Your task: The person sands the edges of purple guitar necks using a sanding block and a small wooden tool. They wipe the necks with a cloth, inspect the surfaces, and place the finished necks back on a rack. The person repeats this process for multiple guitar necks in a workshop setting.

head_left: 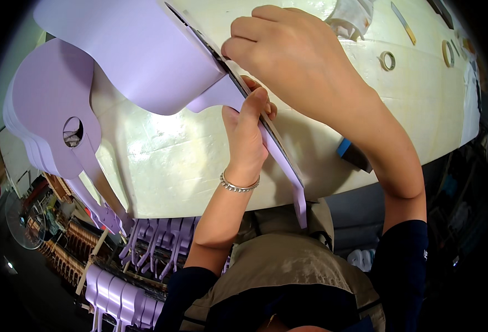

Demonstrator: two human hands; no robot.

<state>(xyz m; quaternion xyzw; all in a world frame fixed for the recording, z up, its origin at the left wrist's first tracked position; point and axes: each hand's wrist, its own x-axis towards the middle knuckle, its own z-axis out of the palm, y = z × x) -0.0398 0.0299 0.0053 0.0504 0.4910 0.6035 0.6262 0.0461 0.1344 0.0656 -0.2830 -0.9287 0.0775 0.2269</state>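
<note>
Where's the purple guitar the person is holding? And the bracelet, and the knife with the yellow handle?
Purple guitar [139, 61]: head view, on its big body.
Bracelet [238, 188]: head view, on its studded band.
Knife [401, 20]: head view, on its blade.

Legible text: none | lower right of frame: white mark [425, 254] on navy short sleeve [401, 265], too small to read

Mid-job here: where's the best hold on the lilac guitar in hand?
Probably the neck, close to the body, coming from the person's left. It looks slim enough to wrap and points toward the person; the left hand grips there.
</note>
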